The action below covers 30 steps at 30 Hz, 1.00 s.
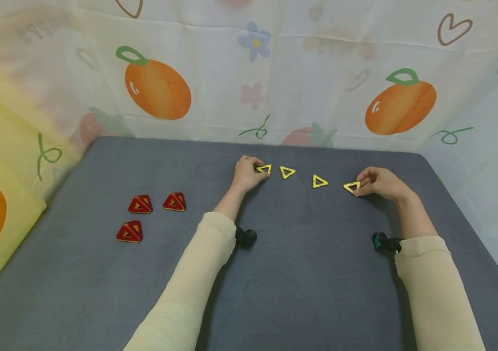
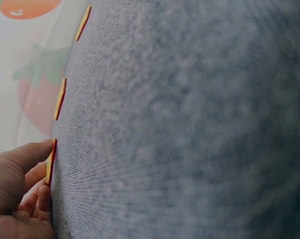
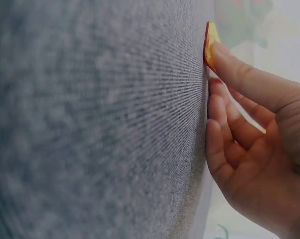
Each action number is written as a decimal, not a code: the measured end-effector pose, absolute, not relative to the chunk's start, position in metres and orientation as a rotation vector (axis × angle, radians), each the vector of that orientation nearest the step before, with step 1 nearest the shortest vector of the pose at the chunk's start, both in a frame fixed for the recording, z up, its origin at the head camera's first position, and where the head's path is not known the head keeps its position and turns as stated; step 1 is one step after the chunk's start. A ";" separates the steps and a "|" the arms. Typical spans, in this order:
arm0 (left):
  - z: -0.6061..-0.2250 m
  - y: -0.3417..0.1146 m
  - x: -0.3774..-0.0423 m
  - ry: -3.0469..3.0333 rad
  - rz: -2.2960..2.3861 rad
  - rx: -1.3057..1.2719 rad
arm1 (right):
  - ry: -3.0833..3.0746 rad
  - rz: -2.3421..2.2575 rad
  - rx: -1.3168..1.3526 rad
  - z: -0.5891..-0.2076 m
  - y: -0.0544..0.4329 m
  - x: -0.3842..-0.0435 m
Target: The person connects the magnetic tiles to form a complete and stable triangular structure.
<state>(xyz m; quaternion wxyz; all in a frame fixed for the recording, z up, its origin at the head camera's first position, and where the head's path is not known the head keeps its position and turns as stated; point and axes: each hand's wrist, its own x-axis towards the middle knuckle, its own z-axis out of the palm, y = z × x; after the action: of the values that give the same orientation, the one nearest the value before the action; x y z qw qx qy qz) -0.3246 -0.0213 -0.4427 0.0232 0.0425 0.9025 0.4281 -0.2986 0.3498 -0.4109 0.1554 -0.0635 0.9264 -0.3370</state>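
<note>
Near the far edge of the table, my left hand [image 1: 247, 174] pinches a yellow triangular frame tile [image 1: 268, 168] between thumb and fingers. Further right, my right hand [image 1: 380, 183] pinches another yellow triangular tile [image 1: 348, 187] at its right side. Between the hands lie two more yellow triangles, one [image 1: 287, 172] close to the left hand and one [image 1: 319, 181] nearer the right. In the left wrist view the held tile [image 2: 51, 164] stands low by the thumb and shows a red edge. The right wrist view shows its tile [image 3: 211, 45] at the thumb tip, also red-edged.
On the left of the grey table [image 1: 301, 282] sit three red triangular pieces with yellow insides: one [image 1: 140, 204], another [image 1: 174, 201] beside it, and a third [image 1: 129, 231] nearer. A fruit-printed cloth [image 1: 213, 68] hangs behind the far edge.
</note>
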 end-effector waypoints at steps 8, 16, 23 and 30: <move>-0.444 -0.021 -0.323 2.780 1.325 0.128 | 2.554 -1.095 -0.201 -0.405 0.337 -0.296; -0.443 -0.022 -0.323 2.773 1.334 0.123 | 2.460 -1.151 -0.314 -0.397 0.300 -0.291; -0.441 -0.023 -0.323 2.767 1.343 0.118 | 2.383 -1.137 -0.430 -0.394 0.254 -0.285; -0.440 -0.023 -0.323 2.784 1.322 0.116 | 2.284 -1.067 -0.548 -0.392 0.209 -0.271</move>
<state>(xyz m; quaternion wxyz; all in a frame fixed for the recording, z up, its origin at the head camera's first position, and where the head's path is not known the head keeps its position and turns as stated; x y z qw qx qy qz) -0.3232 -0.0227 -0.4399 0.0287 0.0376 0.9023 0.4286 -0.2705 0.2091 -0.3923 0.2772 -0.2041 0.8506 -0.3975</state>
